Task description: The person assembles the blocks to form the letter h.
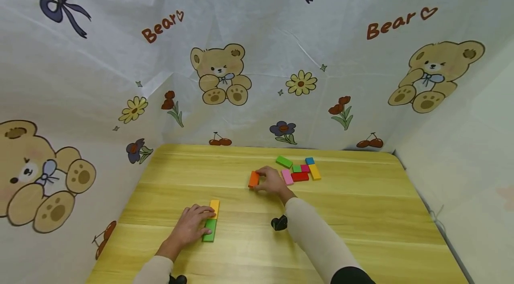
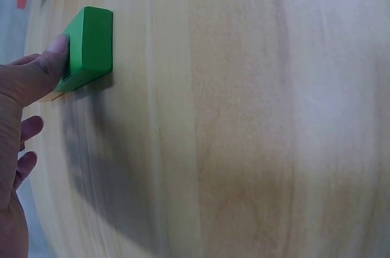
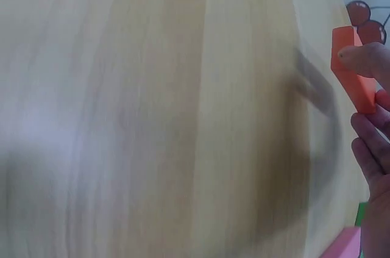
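My right hand [image 1: 271, 181] pinches an orange block [image 1: 254, 179] between thumb and fingers. In the right wrist view, the thumb lies across the orange block [image 3: 353, 72], and its shadow falls on the wood apart from it. My left hand [image 1: 190, 224] rests on two blocks lying end to end: a yellow block [image 1: 214, 206] farther away and a green block [image 1: 209, 236] nearer. Its fingertips touch the yellow one while the thumb presses on the green one. From the left wrist, the green block [image 2: 96, 41] shows close up, its yellow neighbour mostly hidden behind it.
Right of my right hand lies a loose cluster: a long green block [image 1: 284, 161], a small green block [image 1: 296, 168], a pink block [image 1: 287, 177], a red block [image 1: 300, 177], a magenta block [image 1: 305, 168], a blue block [image 1: 309, 160] and another yellow block [image 1: 315, 172]. A bear-printed cloth [image 1: 257, 119] hangs behind the wooden table [image 1: 361, 212].
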Demonstrator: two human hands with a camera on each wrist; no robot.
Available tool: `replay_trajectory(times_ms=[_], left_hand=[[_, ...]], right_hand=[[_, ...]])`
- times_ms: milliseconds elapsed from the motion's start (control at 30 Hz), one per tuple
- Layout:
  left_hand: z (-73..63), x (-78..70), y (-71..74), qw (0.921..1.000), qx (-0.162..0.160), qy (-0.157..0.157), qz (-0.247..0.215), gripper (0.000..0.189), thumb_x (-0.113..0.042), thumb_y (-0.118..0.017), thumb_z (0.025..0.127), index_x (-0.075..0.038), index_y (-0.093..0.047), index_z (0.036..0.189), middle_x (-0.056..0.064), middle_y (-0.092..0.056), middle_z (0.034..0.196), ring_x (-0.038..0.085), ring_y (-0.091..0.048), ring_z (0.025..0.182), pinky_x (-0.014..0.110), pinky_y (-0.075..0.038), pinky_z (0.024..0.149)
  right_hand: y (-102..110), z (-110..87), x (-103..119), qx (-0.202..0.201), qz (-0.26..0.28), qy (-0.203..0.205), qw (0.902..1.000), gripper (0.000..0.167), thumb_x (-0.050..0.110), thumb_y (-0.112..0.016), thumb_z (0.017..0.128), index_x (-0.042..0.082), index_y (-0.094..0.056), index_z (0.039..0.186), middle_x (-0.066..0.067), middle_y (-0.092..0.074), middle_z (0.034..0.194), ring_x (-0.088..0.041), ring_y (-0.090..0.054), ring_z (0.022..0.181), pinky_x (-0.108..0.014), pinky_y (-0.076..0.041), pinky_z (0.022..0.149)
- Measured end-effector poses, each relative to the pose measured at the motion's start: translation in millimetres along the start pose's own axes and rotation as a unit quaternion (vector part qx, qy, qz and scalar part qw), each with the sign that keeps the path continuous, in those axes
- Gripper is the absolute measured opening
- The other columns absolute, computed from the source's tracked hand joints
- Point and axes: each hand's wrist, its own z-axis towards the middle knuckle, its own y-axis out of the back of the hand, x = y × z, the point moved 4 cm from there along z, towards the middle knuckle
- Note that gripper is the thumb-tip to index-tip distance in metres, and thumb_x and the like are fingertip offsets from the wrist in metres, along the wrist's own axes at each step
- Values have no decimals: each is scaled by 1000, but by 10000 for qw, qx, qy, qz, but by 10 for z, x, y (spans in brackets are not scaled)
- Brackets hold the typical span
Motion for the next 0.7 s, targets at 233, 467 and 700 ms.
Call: replay_trajectory(times_ms=[233, 467, 700], left_hand=[[39, -29, 12, 10000, -8, -13, -35, 45, -28, -81, 75, -12, -70, 115, 1, -61, 122, 22, -52, 104, 45, -39, 86], [6, -11, -11, 10000, 40, 31, 49, 46, -30, -82, 74, -12, -70, 115, 0, -62, 121, 21, -52, 104, 44, -39, 86], [10, -11, -9, 10000, 22, 25, 31, 45, -30, -82, 73, -14, -71, 114, -1, -62, 120, 21, -52, 103, 44, -39, 85]], right_hand=[[-139, 75, 160, -31, -8, 172, 9998, 57, 15, -84, 72, -6, -63, 120, -13, -61, 111, -30, -59, 105, -42, -47, 94], [-350, 91, 362, 158, -38, 59, 9999, 56, 16, -85, 73, -2, -64, 122, -11, -60, 113, -30, -57, 107, -41, -46, 95], [-505, 121, 532, 190, -150, 42, 9997, 57, 19, -85, 72, 1, -65, 122, -10, -60, 116, -28, -57, 108, -38, -46, 95]])
